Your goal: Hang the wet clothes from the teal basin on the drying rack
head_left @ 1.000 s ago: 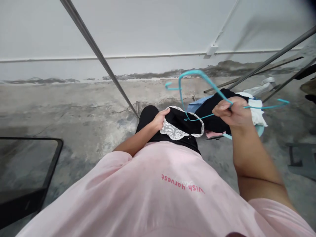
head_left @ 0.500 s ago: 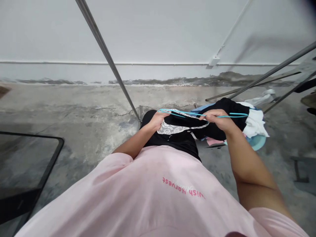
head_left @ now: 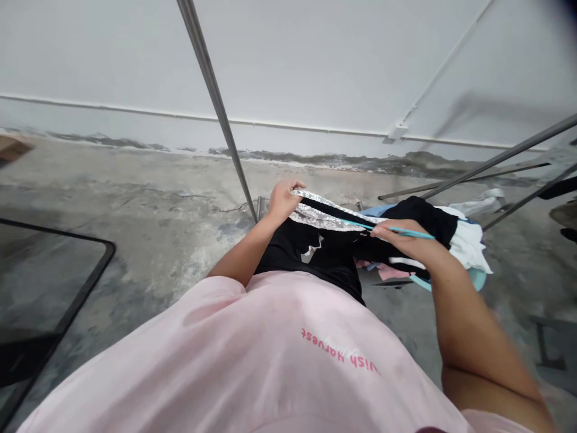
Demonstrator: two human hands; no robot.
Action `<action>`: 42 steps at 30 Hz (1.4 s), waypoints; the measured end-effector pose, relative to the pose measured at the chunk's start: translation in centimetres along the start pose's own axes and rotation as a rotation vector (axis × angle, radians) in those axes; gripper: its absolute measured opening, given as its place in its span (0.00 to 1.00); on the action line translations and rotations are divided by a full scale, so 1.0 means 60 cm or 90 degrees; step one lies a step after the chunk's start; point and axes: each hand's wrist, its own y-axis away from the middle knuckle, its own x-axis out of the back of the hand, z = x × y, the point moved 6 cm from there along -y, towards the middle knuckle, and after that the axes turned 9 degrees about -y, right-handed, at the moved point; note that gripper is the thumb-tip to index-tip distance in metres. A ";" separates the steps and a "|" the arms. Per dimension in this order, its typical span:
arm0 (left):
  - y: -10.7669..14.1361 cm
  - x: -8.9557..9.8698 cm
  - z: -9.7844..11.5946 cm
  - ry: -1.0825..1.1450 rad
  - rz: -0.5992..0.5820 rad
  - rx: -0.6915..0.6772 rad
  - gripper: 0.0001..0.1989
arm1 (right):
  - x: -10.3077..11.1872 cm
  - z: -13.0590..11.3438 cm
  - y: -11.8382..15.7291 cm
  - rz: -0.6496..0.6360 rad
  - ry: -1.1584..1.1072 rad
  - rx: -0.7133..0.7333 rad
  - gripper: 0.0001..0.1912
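Observation:
A black garment with white lace trim (head_left: 322, 221) is stretched between my hands, its lace-edged opening facing up. My left hand (head_left: 283, 201) is closed on the left end of the lace. My right hand (head_left: 401, 236) grips a thin light-blue clothes hanger (head_left: 417, 233), close to the right end of the trim. The hanger's left part reaches into the garment's opening, where the cloth hides some of it. Whether the right fingers also pinch the cloth cannot be made out.
Beyond my right hand, a heap of clothes (head_left: 466, 240) fills a light-blue basin (head_left: 478, 279). A metal pole (head_left: 220, 108) rises in front of me, and more metal bars (head_left: 496, 157) slant at the right. A black-edged frame (head_left: 97, 273) stands at the left on the concrete floor.
My left hand has let go of the hanger's left end and now holds the lace edge, slightly higher. The hanger has shifted down and its left part is inside the garment.

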 end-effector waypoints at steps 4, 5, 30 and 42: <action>-0.012 0.018 0.054 0.011 0.021 -0.148 0.17 | -0.021 -0.004 -0.003 -0.024 0.045 0.026 0.18; -0.011 0.020 0.069 0.036 -0.007 -0.178 0.19 | -0.021 -0.010 0.001 -0.028 0.038 0.038 0.18; 0.148 -0.012 0.144 -0.205 -0.431 -0.412 0.13 | -0.037 -0.102 0.071 -0.028 -0.084 0.107 0.16; 0.072 0.198 0.100 0.001 0.137 -0.283 0.10 | 0.122 -0.141 0.150 0.401 0.137 0.275 0.10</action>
